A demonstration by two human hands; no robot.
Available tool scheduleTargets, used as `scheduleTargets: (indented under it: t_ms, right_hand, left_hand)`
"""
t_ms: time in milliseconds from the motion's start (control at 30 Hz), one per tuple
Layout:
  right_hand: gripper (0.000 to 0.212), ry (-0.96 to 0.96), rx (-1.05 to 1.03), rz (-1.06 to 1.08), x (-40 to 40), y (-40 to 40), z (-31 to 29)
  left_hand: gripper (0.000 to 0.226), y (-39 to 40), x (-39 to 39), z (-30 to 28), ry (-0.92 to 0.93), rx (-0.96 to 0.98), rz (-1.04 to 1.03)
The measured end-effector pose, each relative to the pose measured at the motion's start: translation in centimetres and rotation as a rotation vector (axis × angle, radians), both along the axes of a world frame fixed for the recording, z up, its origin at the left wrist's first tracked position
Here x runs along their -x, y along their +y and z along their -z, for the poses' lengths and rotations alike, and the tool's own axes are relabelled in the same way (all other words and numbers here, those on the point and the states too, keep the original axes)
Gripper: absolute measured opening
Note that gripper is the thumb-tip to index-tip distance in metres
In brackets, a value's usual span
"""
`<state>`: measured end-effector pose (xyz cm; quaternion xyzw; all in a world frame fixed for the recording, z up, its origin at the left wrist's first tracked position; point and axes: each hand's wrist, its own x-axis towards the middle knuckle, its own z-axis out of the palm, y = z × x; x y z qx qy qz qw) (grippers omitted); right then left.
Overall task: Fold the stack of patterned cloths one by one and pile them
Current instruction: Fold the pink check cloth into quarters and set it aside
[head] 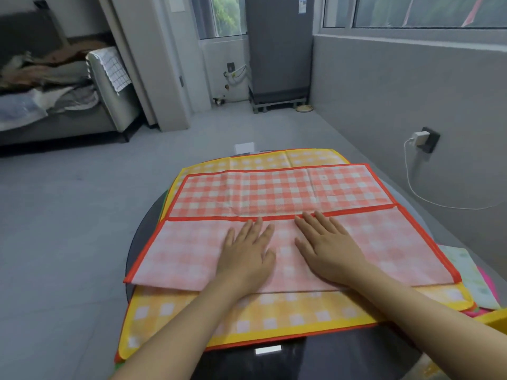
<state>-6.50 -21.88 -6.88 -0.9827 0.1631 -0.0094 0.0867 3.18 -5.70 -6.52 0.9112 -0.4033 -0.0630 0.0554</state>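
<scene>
Left hand [245, 252] and right hand [327, 249], fingers straight, grip released, press flat on the folded red checked cloth [384, 242] atop the yellow checked cloth [274, 316].

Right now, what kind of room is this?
Probably a room in someone's home: a sofa heaped with clothes, a fridge by the window, and checked cloths being folded on a round table.
</scene>
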Motion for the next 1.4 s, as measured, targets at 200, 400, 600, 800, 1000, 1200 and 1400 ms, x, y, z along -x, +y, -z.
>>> scheduleTargets:
  t_ms: [200,400,600,800,1000,1200,1400]
  right_hand:
    - [0.062,0.015,0.032,0.012,-0.1,0.1,-0.2]
    - [0.087,0.014,0.032,0.007,0.0,0.1,-0.3]
    - [0.071,-0.012,0.062,0.010,-0.1,0.5,-1.4]
    - [0.042,-0.155,0.061,0.024,-3.5,-1.2,-3.0]
    - [0.038,-0.220,0.012,0.078,-9.0,-5.9,-2.9]
    - [0.035,-0.262,-0.008,0.158,-14.2,-10.7,-1.6]
    - [0.028,-0.309,-0.064,0.283,-16.7,-13.3,-0.5]
  left_hand:
    - [0.057,7.7,-4.3,0.0,-0.012,-0.046,-0.183]
    - [0.058,9.3,-5.2,-0.1,-0.010,-0.051,-0.175]
    - [0.057,7.9,-4.7,-1.2,0.045,0.021,-0.194]
    - [0.052,1.9,-5.3,-3.1,0.098,0.131,-0.091]
    - [0.046,-4.7,-10.0,-3.0,0.100,0.171,-0.075]
    - [0.042,-9.6,-15.9,-2.1,0.057,0.236,-0.109]
    - [0.035,-10.6,-19.4,-0.3,-0.080,0.318,-0.195]
